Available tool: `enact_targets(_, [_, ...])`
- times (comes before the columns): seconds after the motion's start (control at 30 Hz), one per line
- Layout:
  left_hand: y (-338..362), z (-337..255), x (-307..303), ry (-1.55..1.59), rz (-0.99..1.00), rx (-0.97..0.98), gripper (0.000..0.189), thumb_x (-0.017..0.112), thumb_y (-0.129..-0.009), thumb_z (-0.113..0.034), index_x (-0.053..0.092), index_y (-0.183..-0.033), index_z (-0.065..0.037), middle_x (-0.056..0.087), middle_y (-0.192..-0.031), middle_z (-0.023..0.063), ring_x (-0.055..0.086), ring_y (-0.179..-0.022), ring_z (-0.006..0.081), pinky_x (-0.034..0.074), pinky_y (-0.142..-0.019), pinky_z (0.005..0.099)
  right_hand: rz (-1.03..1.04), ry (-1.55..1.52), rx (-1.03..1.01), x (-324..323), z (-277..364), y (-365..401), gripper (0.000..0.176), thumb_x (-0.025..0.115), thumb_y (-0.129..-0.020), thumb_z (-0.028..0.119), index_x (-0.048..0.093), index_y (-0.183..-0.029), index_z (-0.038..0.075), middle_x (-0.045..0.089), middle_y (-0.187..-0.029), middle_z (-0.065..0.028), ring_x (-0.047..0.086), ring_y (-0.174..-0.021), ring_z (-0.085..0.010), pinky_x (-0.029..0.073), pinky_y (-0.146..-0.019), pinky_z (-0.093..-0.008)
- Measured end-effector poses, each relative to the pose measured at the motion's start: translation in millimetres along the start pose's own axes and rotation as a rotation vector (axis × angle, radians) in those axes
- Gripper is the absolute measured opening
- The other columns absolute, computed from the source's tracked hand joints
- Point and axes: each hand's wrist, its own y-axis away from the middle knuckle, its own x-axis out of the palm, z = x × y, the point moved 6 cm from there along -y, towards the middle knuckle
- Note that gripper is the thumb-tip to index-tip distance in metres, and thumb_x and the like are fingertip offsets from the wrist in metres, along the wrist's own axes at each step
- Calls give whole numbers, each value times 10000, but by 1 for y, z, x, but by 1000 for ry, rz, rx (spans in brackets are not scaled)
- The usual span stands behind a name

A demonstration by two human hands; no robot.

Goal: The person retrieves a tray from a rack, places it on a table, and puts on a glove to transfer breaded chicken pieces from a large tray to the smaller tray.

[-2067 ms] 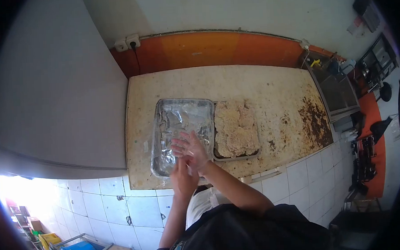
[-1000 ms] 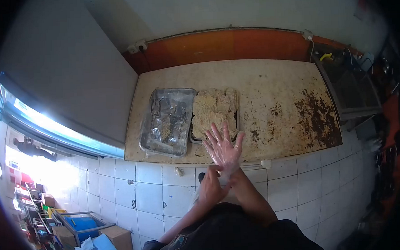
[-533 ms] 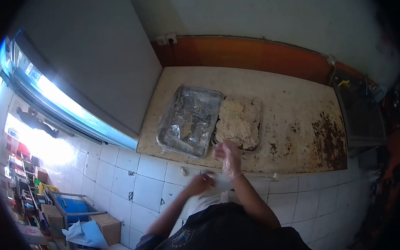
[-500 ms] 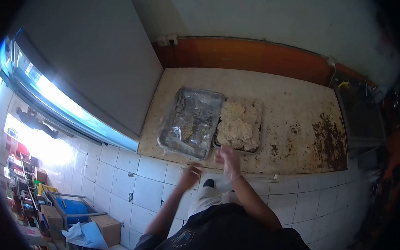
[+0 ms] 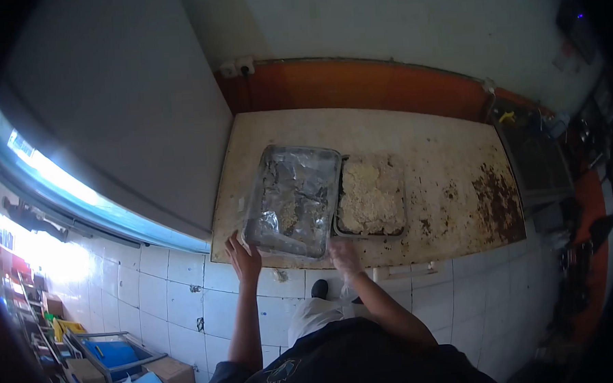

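My left hand [image 5: 244,258] is bare, its fingers apart, at the near left corner of a metal tray [image 5: 295,199] lined with clear plastic. A little crumbly residue lies in that tray. My right hand [image 5: 344,256], in a thin clear glove, is by the tray's near right corner; its fingers look curled, and what they hold, if anything, is too small to make out. Just right of the lined tray stands a dark tray heaped with pale, crumb-coated food [image 5: 372,197].
Both trays stand on a worn, rust-stained table [image 5: 434,145]. A tall grey panel [image 5: 124,97] rises on the left. At lower left are a cardboard box [image 5: 173,377] and a blue item [image 5: 112,353]. A dark-framed case [image 5: 534,157] stands at the right.
My left hand has moved left and up to the lined tray's corner, and its fingers have spread. My right hand has lowered slightly. The view has shifted a little.
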Motion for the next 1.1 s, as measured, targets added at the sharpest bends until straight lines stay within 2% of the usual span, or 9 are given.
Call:
enact_targets(0.03, [14,-3,13,312,170,-94,388,571,-791,-33,446,-1157,-60,561,-965,133,571,-851,263,462,-699,366,39,-429,160,-3,25,22,579,454,-851,570,449,-1192,102,612,-1002,-122,592,-904,-309,448,-780,-452])
enact_targets(0.1, [47,-42,17,691,480,-183,288,580,-846,-99,490,-1112,-40,585,-927,80,588,-759,149,461,-597,245,304,-1144,156,-2,101,60,698,403,-830,644,359,-1317,146,487,-1248,-146,515,-1085,-312,443,-880,-449])
enact_targets(0.2, [73,-88,30,884,873,-292,285,583,-864,-161,544,-1103,-10,637,-873,140,639,-708,166,502,-626,282,381,-1165,-35,11,131,65,790,356,-824,676,211,-1407,164,379,-1348,-160,374,-1232,-309,378,-960,-459])
enact_targets(0.33, [65,-74,38,826,652,-263,237,575,-872,-150,568,-1051,5,642,-800,101,636,-669,153,506,-629,267,369,-1018,-93,19,137,75,836,342,-818,691,116,-1436,176,322,-1394,-158,313,-1274,-303,327,-999,-450])
enact_targets(0.47, [67,-68,50,965,883,-333,193,564,-877,-135,588,-1000,12,633,-734,86,629,-669,142,505,-626,270,384,-911,-180,29,147,85,855,338,-809,704,106,-1440,174,274,-1428,-160,292,-1288,-303,255,-1034,-450])
enact_targets(0.77, [25,-82,57,656,721,-116,116,540,-860,-108,608,-842,-15,596,-636,112,602,-580,193,456,-555,314,400,-1017,-256,34,175,98,801,273,-841,681,73,-1444,195,185,-1463,-164,180,-1343,-312,88,-1091,-442])
enact_targets(0.9, [-7,-78,71,687,544,-43,151,531,-859,-147,600,-837,-14,601,-657,130,609,-594,230,452,-556,340,350,-1015,-375,32,182,107,736,190,-867,662,74,-1444,220,133,-1482,-142,128,-1358,-320,1,-1097,-443])
enact_targets(0.97, [-21,-94,40,588,183,249,146,549,-848,-129,602,-834,6,623,-713,141,619,-641,249,464,-586,341,323,-1025,-366,21,184,105,701,166,-884,637,62,-1443,227,131,-1483,-130,154,-1351,-323,16,-1098,-448])
enact_targets(1.1, [-14,-127,10,945,545,187,123,562,-837,-94,601,-874,16,631,-784,155,618,-677,275,474,-620,343,341,-1201,-395,11,185,104,670,249,-914,558,30,-1442,209,159,-1468,-158,178,-1346,-317,53,-1105,-453])
